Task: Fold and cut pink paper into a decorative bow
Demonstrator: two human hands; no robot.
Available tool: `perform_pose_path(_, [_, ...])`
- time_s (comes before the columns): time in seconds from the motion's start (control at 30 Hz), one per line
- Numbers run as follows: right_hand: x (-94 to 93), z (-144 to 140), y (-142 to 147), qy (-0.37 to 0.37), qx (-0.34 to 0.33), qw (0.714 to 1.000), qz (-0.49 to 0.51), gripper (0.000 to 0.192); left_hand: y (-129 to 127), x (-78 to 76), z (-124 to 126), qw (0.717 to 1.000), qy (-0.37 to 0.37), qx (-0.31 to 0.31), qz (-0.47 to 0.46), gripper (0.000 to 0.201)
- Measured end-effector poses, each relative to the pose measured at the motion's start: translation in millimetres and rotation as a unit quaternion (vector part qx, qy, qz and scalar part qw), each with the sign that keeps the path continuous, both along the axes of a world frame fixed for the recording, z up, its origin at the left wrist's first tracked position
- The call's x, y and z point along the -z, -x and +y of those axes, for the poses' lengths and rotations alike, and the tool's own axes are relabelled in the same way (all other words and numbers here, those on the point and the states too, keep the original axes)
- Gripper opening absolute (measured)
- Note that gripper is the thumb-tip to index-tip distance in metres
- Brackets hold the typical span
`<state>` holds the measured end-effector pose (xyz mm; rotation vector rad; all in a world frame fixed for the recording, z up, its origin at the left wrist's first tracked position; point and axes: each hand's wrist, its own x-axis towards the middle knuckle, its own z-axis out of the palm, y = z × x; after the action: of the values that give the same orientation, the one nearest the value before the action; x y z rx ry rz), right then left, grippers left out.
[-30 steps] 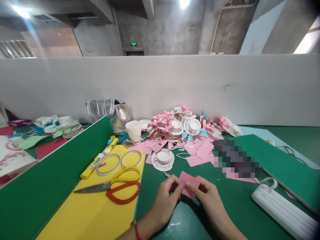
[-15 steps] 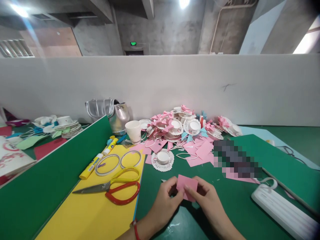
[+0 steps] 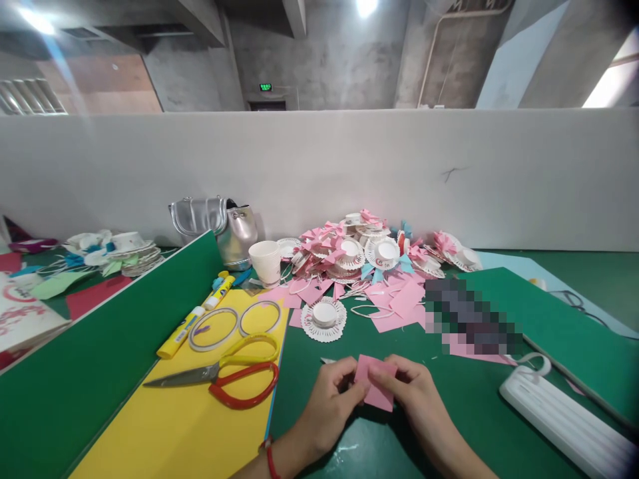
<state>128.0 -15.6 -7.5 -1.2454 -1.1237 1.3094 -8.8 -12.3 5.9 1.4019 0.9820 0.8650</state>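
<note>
A small piece of pink paper [image 3: 378, 395] is held just above the green table, pinched from both sides. My left hand [image 3: 335, 406] is closed on its left edge, thumb in front. On the right edge, my right hand [image 3: 413, 387] grips it with the thumb pressed on its face. The fingers behind the paper are partly hidden. Beyond my hands lies a white scalloped paper disc with a cup base in its middle [image 3: 324, 319]. Scissors [image 3: 224, 376] with one yellow and one red handle rest to the left on yellow paper [image 3: 164, 426].
Behind stands a heap of white paper pieces with pink bows [image 3: 349, 256], plus loose pink sheets [image 3: 399, 306]. Glue sticks [image 3: 182, 332], tape rings [image 3: 214, 329], a paper cup [image 3: 266, 263] and a silver bag [image 3: 239, 233] are left. A white power strip [image 3: 564, 419] lies right; a green divider [image 3: 124, 326] rises left.
The pink paper has turned slightly and sits a little lower between my fingers. Both hands keep hold of it, with only small finger shifts.
</note>
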Motion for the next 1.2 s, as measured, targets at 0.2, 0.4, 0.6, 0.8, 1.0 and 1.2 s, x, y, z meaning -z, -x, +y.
perform_pose_path(0.2, [-1.8, -0.7, -0.3, -0.028, -0.010, 0.999, -0.029, 0.037, 1.0, 3.8, 0.9, 0.999, 0.003, -0.042, 0.005, 0.023])
perform_pose_path(0.4, [-0.4, -1.6, -1.1, -0.031, 0.004, 0.999, -0.025, 0.035, -0.6, 2.4, -0.7, 0.998, -0.053, -0.038, 0.024, 0.028])
perform_pose_path(0.6, [-2.3, 1.6, -0.8, -0.003, -0.080, 0.994, 0.068, 0.033, -0.5, 2.6, -2.3, 0.992, -0.073, -0.081, 0.070, 0.027])
perform_pose_path(0.8, [0.2, 2.6, -0.1, 0.029, -0.084, 0.992, 0.092, 0.034, 1.0, 4.4, -1.9, 0.994, -0.065, -0.058, 0.062, 0.024])
perform_pose_path(1.0, [-5.2, 1.7, -2.4, -0.021, -0.043, 0.999, -0.007, 0.034, 0.4, 5.5, -0.9, 0.996, -0.049, -0.059, 0.037, 0.025])
perform_pose_path(1.2, [-1.7, -1.0, -3.0, -0.003, 0.001, 0.999, 0.043, 0.031, -0.3, 8.2, 0.1, 0.999, -0.003, -0.046, 0.007, 0.033])
